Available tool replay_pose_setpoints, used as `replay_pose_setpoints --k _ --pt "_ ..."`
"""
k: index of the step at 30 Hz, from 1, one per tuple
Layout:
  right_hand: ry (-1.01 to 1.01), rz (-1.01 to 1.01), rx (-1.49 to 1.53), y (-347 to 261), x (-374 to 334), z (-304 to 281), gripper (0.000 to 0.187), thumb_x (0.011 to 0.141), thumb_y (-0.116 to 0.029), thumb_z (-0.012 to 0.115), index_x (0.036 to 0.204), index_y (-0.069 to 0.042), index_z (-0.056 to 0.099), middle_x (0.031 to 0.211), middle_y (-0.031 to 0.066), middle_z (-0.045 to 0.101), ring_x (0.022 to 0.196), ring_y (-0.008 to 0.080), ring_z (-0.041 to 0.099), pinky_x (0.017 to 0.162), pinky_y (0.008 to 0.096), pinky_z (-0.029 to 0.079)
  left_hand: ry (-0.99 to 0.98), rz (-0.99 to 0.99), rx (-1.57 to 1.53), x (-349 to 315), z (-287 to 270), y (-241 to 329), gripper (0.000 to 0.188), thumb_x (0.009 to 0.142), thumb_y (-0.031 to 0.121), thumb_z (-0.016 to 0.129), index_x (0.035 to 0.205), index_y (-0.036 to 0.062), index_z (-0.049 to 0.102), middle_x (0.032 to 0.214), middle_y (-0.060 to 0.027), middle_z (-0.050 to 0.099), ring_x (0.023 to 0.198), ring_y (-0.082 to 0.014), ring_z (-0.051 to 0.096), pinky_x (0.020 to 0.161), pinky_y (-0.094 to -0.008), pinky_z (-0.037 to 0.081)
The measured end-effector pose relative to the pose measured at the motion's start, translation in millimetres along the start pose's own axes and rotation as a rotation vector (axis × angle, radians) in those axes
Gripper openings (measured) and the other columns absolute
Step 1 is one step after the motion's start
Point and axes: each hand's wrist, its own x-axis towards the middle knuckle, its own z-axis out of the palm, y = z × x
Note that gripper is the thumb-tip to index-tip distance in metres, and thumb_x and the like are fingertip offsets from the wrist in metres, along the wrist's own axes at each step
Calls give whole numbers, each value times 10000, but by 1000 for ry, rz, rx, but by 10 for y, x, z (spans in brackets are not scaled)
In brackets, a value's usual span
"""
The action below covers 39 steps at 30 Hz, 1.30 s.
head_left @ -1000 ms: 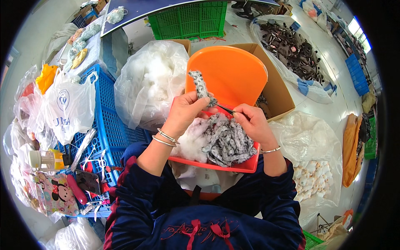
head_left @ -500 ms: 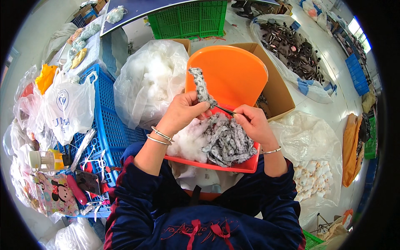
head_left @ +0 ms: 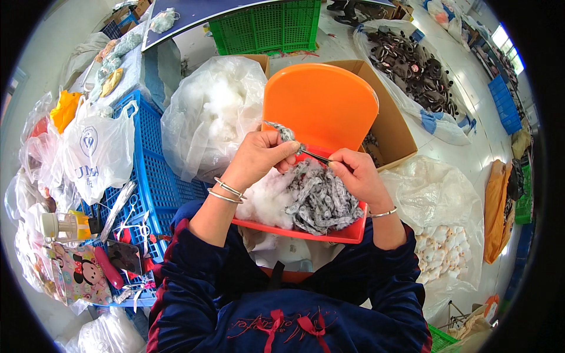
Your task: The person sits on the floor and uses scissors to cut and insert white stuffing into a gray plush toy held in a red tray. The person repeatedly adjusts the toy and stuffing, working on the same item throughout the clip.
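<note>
My left hand (head_left: 263, 154) pinches a grey, black-flecked plush strip (head_left: 286, 133), whose free end sticks up above the fingers and bends over to the left. In my right hand (head_left: 358, 172) is a thin dark metal tool (head_left: 318, 157), like tweezers; its tip meets the strip at my left fingertips. Exactly how the tip sits in the strip is hidden by those fingers. Below both hands, a red tray (head_left: 352, 235) holds white stuffing (head_left: 268, 203) on its left and a heap of similar grey plush strips (head_left: 323, 203) on its right.
An orange chair back (head_left: 321, 103) rises just beyond the tray, before a cardboard box (head_left: 391, 135). A clear bag of stuffing (head_left: 218, 112) stands to its left. Blue crates (head_left: 156, 170) carry scissors (head_left: 144, 229) and bags at my left. A plastic sack of small white pieces (head_left: 441, 253) lies right.
The strip's upright part has become shorter and now droops to the left. Both hands stay nearly in place, still holding the strip and the metal tool.
</note>
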Motion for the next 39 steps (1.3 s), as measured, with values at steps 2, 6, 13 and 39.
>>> replay_pose_setpoints --k 2,6,13,39 --pt "3 -7 9 -3 -4 6 91 896 -66 621 865 18 607 652 35 548 582 107 486 534 266 393 -8 -5 -14 -8 7 11 201 888 175 692 788 1 680 698 -41 668 595 -75 607 573 -205 498" --pt "-6 18 19 -42 -4 27 88 893 -61 616 848 14 601 663 27 550 589 95 485 540 250 396 -15 22 7 -22 19 -7 202 879 172 700 787 -8 695 706 -51 678 597 -81 613 581 -209 504" --pt "28 70 222 70 -6 274 100 936 -80 576 871 -4 566 708 -19 534 640 63 476 583 227 406 -34 83 -118 18 198 -209 194 884 189 705 821 5 703 736 -29 686 608 -59 608 558 -192 485" --pt "91 155 494 -1 86 306 139 969 -131 562 909 -6 572 751 -27 555 656 38 467 589 196 400 112 159 -214 70 316 -169 224 927 193 649 987 -16 699 704 -4 588 596 -66 549 560 -206 441"
